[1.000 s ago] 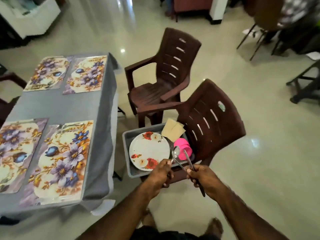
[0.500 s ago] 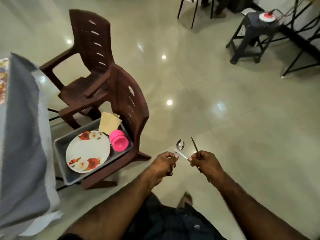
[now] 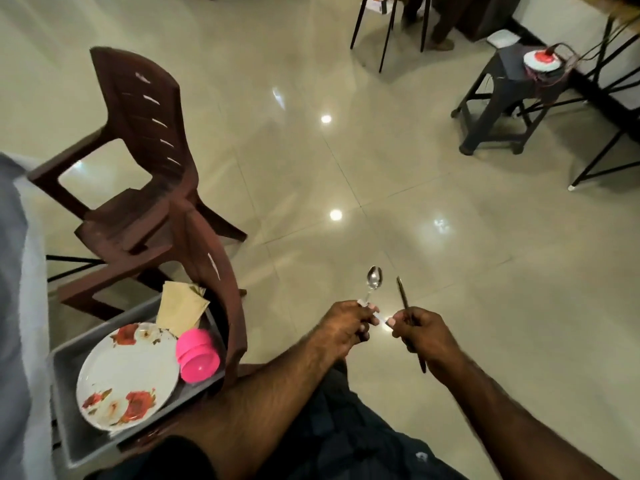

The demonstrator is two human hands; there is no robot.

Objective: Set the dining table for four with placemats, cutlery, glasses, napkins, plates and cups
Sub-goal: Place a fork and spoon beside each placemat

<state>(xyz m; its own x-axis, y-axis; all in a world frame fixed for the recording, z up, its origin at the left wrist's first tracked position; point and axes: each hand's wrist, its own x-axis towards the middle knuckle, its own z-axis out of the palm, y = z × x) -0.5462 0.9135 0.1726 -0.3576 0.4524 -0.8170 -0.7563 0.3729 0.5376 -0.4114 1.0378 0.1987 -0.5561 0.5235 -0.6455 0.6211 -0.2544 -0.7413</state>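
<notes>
A: What is the left hand holding?

B: A spoon. The grip is pinched on the lower handle, and the bowl of the spoon stands up above the fingers, tilted a little to the right.

A: And the right hand?

B: Its grip is curled tight round a dark, thin piece of cutlery. One end sticks up above the fist, the other pokes out below it. I cannot tell whether it is a knife or a fork.

A: How do the two pieces sit against each other?

B: Side by side over the floor, spoon on the left, near each other but apart. The two hands almost meet at the fingertips, and something pale and shiny shows between them; I cannot tell what it is.

A: Where are the other table things?

B: To the lower left, in a grey tray on the seat of a brown chair. A flowered plate lies flat in it, a pink cup lies tipped just beside the plate's right edge, and tan napkins lean at the tray's far end.

A: And the table?

B: Only its grey cloth edge shows at the far left, well apart from both hands. A second brown chair stands beyond the first.
</notes>
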